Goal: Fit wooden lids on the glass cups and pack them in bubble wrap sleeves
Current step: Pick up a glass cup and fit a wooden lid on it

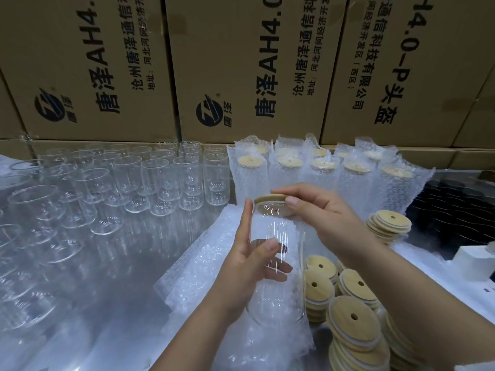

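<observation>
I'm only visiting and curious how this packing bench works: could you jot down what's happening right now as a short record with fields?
Left grip: hand curled round the glass cup
Right grip: fingers pinch the wooden lid at the cup's mouth
Bare cups: rows at left, no lids
Wrapped cups: lidded, standing in bubble wrap at the back
Spare lids: stacks at right
Empty sleeves: pile beneath the hands
Backdrop: cardboard boxes

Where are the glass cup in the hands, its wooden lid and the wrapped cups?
glass cup [278,301]: head view, lower clear wall.
wooden lid [267,198]: head view, front edge of the disc.
wrapped cups [324,178]: head view, bubble sleeve of the middle one in the front row.
</observation>
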